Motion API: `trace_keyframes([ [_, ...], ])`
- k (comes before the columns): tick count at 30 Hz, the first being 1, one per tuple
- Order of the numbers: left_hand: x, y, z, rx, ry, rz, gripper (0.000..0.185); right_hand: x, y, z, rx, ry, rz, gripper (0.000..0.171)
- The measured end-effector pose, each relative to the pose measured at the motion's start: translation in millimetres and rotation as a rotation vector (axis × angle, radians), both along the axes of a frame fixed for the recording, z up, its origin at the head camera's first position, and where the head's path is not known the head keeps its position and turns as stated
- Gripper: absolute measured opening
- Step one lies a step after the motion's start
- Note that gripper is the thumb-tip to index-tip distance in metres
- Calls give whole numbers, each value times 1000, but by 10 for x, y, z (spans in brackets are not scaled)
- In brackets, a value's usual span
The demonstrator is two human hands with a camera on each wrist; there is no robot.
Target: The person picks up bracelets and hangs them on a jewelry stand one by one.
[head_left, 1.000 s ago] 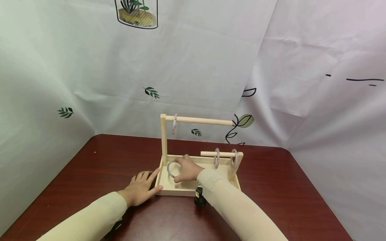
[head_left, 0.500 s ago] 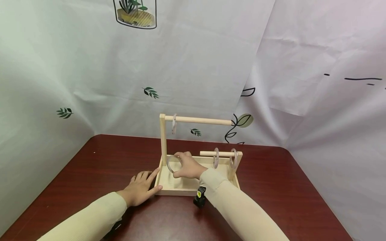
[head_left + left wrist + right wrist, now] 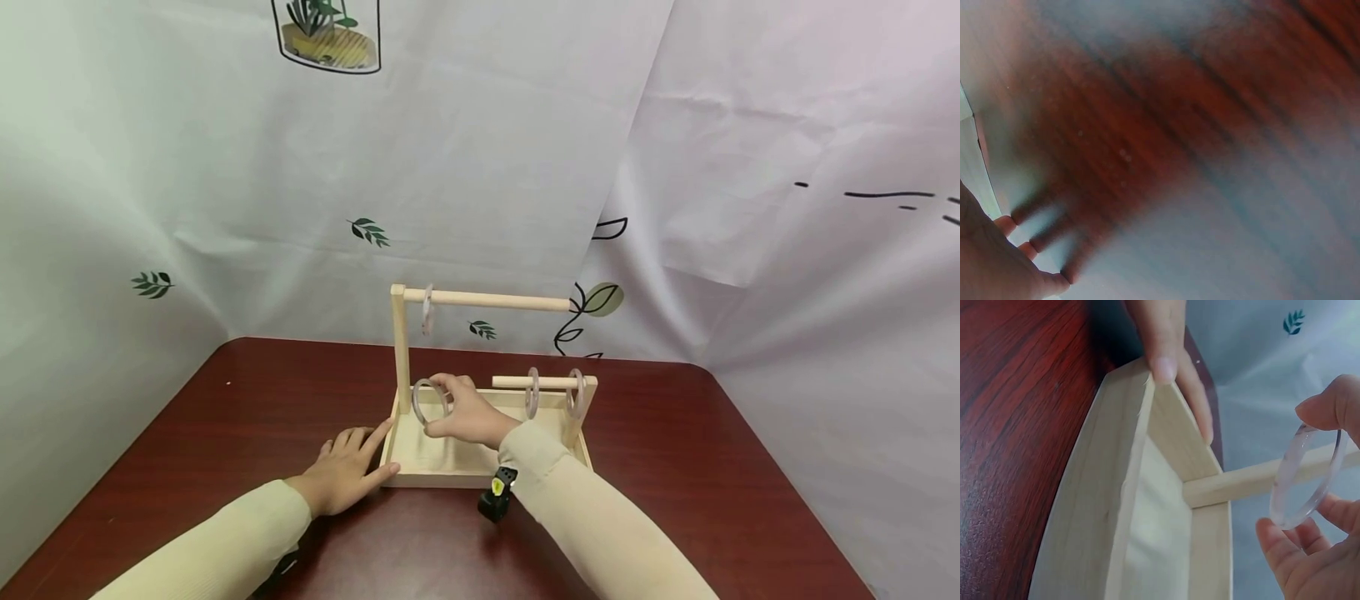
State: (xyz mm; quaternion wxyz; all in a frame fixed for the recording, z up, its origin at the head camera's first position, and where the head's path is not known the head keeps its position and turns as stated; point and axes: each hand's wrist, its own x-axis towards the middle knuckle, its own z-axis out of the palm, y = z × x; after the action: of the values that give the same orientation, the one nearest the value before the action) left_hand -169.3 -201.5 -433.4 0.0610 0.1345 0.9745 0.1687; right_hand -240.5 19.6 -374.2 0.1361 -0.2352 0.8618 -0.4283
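Now rt hand (image 3: 468, 414) w/ clear ring (image 3: 431, 401) pinched in grip — lt hand (image 3: 347, 468) flat, relaxed against wooden tray (image 3: 442, 477)

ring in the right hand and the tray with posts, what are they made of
Clear ring pinched by the right hand: probably acrylic or glass, glossy and see-through. Pale tray with posts: unfinished light wood, matte with faint grain.

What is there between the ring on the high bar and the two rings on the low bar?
In the head view, only bare upper bar and backdrop separate the high ring from the low rings. The right hand holds its ring lower, off that stretch.
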Motion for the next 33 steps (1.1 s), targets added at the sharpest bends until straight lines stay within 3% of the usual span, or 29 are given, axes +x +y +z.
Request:
trace_keyframes([
  [11,-4,-6,-14,22,20,-9,75,95,26,139,-110,-39,-15,76],
  [21,-57,-44,-178,22,61,-4,77,163,97,302,-221,-83,-45,73],
  [33,-29,-31,-140,25,66,-5,75,166,210,437,-291,-3,-63,74],
])
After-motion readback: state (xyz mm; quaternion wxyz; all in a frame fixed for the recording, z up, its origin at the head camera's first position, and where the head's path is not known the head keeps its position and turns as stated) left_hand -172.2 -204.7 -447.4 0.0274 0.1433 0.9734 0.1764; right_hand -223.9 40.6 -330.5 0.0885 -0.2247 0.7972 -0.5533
